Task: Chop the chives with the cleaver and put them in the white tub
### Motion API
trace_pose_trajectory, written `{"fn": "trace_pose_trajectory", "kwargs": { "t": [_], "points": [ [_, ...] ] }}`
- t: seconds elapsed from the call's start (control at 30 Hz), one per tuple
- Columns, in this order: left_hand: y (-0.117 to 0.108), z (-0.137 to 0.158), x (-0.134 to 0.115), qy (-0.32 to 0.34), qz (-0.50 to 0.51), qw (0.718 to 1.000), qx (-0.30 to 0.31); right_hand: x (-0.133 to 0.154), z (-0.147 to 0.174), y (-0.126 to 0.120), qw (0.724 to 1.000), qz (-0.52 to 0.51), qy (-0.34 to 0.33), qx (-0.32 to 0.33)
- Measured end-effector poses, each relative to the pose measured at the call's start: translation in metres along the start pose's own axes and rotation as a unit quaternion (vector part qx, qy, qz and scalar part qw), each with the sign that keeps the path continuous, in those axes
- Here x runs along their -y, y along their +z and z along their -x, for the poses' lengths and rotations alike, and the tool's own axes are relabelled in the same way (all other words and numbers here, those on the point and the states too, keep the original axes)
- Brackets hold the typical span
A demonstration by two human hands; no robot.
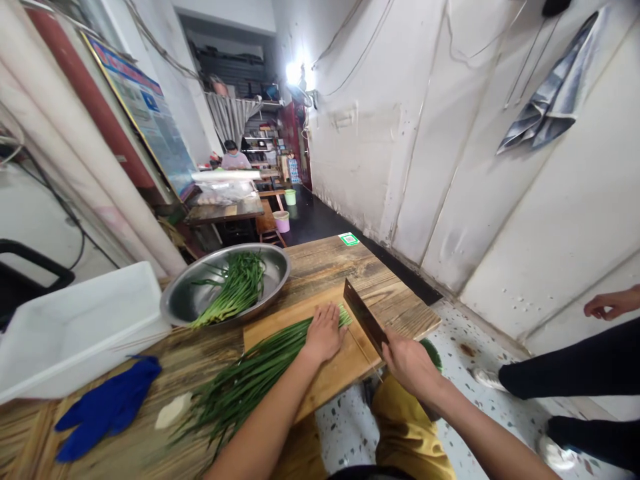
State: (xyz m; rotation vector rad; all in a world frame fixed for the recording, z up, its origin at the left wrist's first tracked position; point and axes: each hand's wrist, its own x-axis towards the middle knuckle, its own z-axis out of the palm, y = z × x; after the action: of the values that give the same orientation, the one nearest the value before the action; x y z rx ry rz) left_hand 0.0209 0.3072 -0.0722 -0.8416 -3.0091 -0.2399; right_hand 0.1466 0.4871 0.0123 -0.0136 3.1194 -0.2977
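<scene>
Holding down a bunch of chives (273, 360) on a wooden cutting board (355, 363) with the left hand (326, 332), with fingers close together and bent over the stalks near their pale ends. Gripping a knife (363, 313) in the right hand (407, 357), with fingers curled around the handle; cannot tell the exact place of every fingertip there. Blade just beside the pale ends.

Beneath the board, a table (330, 257) of worn, dark-streaked planks, with the long leaves spilling past the board's edge onto it. On the far side, a metal bowl (277, 270) with a heap of greens (240, 283), and at a far corner a small green-and-white card (349, 239). To the left, a white tub (85, 327), a blue glove (110, 407) and a pale scrap (174, 410) by the leaf tips.

Below, a speckled floor (465, 333), dark farther back. Along the right, a scuffed white wall (370, 133) with a striped cloth (555, 93) hanging on it. Near it, a co-worker's hand (611, 305), 2 dark trouser legs (570, 360) and 2 white shoes (490, 379). Deeper in the room, 1 green bucket (290, 197), 1 pink bucket (281, 221), a 2nd table (230, 212), a person (235, 160) and a bright lamp (295, 72).
</scene>
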Motion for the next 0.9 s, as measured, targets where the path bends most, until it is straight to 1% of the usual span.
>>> {"fn": "trace_pose_trajectory", "kwargs": {
  "t": [0.1,0.17,0.27,0.3,0.37,0.43,0.47,0.53,0.57,0.63,0.7,0.77,0.83,0.9],
  "points": [
    [-0.001,0.001,0.001,0.0,0.011,1.0,0.008,0.003,-0.006,-0.001,1.0,0.009,0.011,0.02],
    [-0.005,0.002,0.003,-0.002,0.026,1.0,0.01,-0.002,-0.004,0.001,1.0,0.002,0.025,0.009],
    [-0.014,0.01,0.011,-0.04,0.03,0.998,-0.024,-0.015,0.001,0.006,0.998,-0.034,0.049,-0.021],
    [-0.018,0.015,0.016,-0.059,0.022,0.998,-0.029,-0.019,0.003,0.008,0.997,-0.052,0.054,-0.03],
    [-0.024,0.032,0.03,-0.096,0.003,0.995,-0.011,-0.029,0.009,0.01,0.992,-0.096,0.066,-0.041],
    [-0.023,0.056,0.048,-0.136,-0.002,0.991,0.017,-0.04,0.018,0.011,0.983,-0.153,0.089,-0.046],
    [-0.02,0.069,0.057,-0.152,0.0,0.988,0.014,-0.047,0.025,0.013,0.975,-0.186,0.107,-0.049],
    [-0.009,0.095,0.074,-0.174,-0.004,0.985,-0.014,-0.062,0.044,0.021,0.95,-0.261,0.163,-0.057],
    [-0.003,0.106,0.081,-0.173,-0.015,0.984,-0.031,-0.07,0.057,0.028,0.931,-0.301,0.198,-0.067],
    [0.008,0.122,0.088,-0.168,-0.039,0.984,-0.05,-0.084,0.084,0.043,0.88,-0.382,0.267,-0.092],
    [0.015,0.128,0.089,-0.163,-0.058,0.983,-0.059,-0.096,0.111,0.061,0.823,-0.46,0.312,-0.118],
    [0.018,0.129,0.087,-0.159,-0.072,0.982,-0.071,-0.105,0.132,0.075,0.772,-0.521,0.341,-0.127],
    [0.019,0.128,0.085,-0.153,-0.085,0.981,-0.084,-0.11,0.146,0.084,0.735,-0.555,0.367,-0.128],
    [0.019,0.127,0.085,-0.15,-0.096,0.98,-0.092,-0.111,0.151,0.088,0.711,-0.568,0.394,-0.131]
  ]
}}
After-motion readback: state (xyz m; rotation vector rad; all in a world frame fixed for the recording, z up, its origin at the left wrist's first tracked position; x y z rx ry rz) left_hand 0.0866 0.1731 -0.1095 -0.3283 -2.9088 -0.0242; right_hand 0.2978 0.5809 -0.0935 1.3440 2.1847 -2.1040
